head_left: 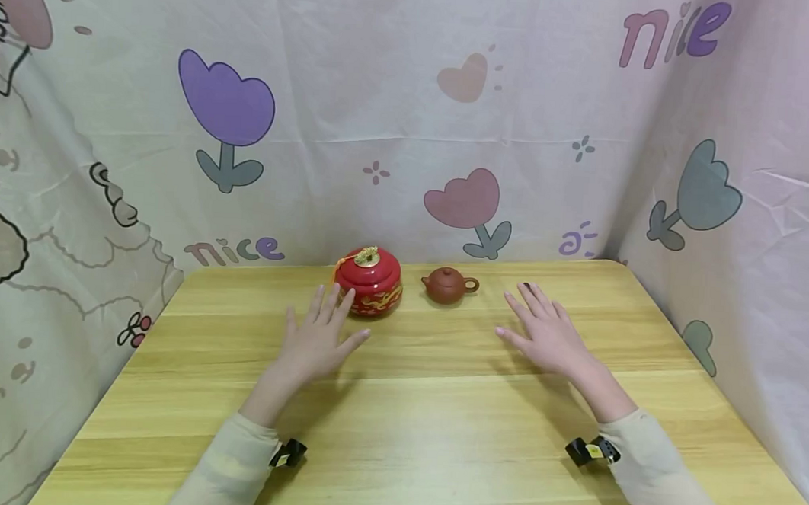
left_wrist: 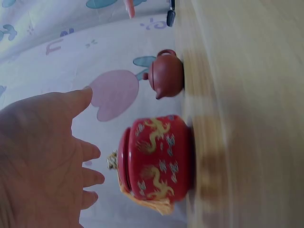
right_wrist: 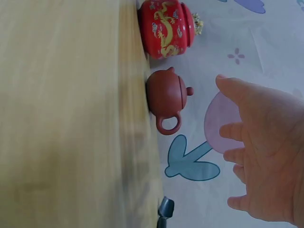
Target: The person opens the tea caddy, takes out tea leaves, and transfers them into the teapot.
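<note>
A round red jar (head_left: 378,289) with gold dragons, a gold-knobbed lid and an orange tassel stands toward the back of the table. To its right is a small brown clay teapot (head_left: 446,287), lid on, handle pointing right. My left hand (head_left: 315,345) hovers with spread fingers just in front of the jar, overlapping its lower left edge in the head view. Over the table right of the teapot, my right hand (head_left: 544,332) is held out with its fingers spread, holding nothing. A small dark object (right_wrist: 166,209) lies beyond it, mostly hidden by the fingers in the head view.
The light wood table (head_left: 408,436) ends at a printed cloth (head_left: 343,112) that hangs behind it and along both sides. Each sleeve carries a black wrist camera (head_left: 289,453) near the cuff.
</note>
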The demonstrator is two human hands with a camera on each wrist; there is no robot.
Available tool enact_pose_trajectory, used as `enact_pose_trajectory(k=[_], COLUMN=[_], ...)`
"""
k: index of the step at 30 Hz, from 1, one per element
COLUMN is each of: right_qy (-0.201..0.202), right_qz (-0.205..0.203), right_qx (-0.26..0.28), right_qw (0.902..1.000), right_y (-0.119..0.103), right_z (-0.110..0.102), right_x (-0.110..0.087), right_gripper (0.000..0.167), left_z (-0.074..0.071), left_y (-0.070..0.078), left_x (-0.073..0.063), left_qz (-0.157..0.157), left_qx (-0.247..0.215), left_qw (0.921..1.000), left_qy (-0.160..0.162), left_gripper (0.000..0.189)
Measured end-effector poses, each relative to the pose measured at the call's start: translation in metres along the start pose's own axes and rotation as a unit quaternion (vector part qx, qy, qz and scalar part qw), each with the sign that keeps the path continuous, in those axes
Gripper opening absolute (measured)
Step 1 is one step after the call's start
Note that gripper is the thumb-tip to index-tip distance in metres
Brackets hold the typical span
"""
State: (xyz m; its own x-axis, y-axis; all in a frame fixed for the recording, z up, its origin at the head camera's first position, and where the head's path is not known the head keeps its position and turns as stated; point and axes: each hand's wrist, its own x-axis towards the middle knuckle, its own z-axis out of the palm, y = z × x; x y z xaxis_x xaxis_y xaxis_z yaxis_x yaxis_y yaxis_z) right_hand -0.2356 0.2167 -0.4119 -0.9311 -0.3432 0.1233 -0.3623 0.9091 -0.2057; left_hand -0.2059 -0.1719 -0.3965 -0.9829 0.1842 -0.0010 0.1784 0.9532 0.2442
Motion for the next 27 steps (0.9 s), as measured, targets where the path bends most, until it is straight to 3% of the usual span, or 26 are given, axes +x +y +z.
enact_pose_trajectory(k=[10,18,27], right_qy=[0.005,0.000,-0.017], right_qz=[-0.016,-0.035,-0.036], right_qx=[0.005,0.001,-0.008], right_qw=[0.9998,0.9994,0.9992], right_y=[-0.011,-0.020,-0.022], right_z=[-0.013,-0.014,-0.009], right_x=[0.008,0.018,0.029], right_gripper=[0.076,0.078,0.079], left_z=[-0.002,-0.001,0.006], left_y=[0.022,0.041,0.065], left_x=[0.009,0.024,0.044], left_qz=[0.034,0.073,0.090], left_qx=[0.024,0.045,0.057], left_qw=[0.9991,0.9963,0.9941], left_qy=[-0.006,-0.002,-0.018], left_gripper=[0.087,0.086,0.088])
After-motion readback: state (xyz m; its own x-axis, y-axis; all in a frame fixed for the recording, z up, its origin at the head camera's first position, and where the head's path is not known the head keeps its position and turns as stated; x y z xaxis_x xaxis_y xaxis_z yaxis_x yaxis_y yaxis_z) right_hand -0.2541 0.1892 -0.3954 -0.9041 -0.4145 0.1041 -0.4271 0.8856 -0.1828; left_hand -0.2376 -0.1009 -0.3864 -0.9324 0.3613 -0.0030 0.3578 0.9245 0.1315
